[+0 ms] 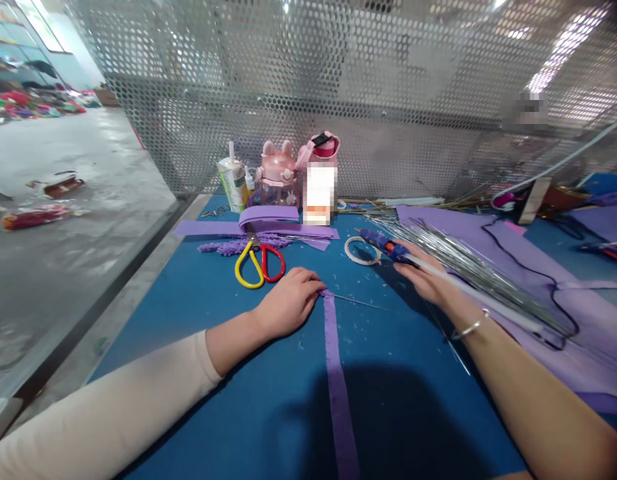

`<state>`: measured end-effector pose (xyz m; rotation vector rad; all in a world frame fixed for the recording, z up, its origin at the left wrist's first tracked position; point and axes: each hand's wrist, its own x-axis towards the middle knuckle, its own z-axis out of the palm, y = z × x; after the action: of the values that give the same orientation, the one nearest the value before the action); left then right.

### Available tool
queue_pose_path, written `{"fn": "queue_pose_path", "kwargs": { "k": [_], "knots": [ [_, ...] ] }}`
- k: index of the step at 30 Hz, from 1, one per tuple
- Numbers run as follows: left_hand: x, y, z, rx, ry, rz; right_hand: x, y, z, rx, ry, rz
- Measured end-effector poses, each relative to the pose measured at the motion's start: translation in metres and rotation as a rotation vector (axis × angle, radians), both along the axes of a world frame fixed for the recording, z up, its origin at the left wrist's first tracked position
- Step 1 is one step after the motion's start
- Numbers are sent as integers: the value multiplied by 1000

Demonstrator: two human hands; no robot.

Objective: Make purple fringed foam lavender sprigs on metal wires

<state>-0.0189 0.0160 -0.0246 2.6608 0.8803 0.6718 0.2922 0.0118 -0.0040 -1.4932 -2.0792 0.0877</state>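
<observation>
My left hand [291, 301] rests on the blue tabletop, fingers pinched on the gathered top end of a long purple strip [337, 373]. The strip runs down toward the near edge of the table. A thin metal wire [358, 301] sticks out to the right from the pinched end. In my right hand [423, 273] is a blue hot glue gun [386, 247], its nozzle pointing up and left above the table. A long white glue stick [468, 290] trails from its back along my forearm. Scissors [258, 263] with yellow and red handles lie beyond my left hand.
Folded purple strips [288, 230] lie behind the scissors. A white tape roll [362, 251] sits near the glue gun. Bundled metal wires [468, 273] rest on purple sheets [583, 320] at right. Pink bottles [278, 170] stand before a perforated metal panel [268, 73].
</observation>
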Motion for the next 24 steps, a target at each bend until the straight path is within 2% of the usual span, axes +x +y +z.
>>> {"fn": "queue_pose_path", "kwargs": {
  "k": [6,11,13,16,18,21,24],
  "knots": [
    [1,0,2,-5,33,-6,5,21,-23,-10,-141,3],
    [0,0,2,-9,93,43,1,20,-26,-25,-259,-54],
    [0,-1,3,-6,113,38,-4,13,-19,-12,-293,-81],
    [-2,-2,6,16,94,-14,-22,-8,3,60,-311,-78],
    [-5,-3,9,56,26,-43,-41,-29,20,63,-262,21],
    [-9,-4,12,160,-120,-54,-74,-60,37,-150,-248,146],
    [-10,-8,15,256,-199,22,-93,-76,40,-291,-284,168]
  ]
}}
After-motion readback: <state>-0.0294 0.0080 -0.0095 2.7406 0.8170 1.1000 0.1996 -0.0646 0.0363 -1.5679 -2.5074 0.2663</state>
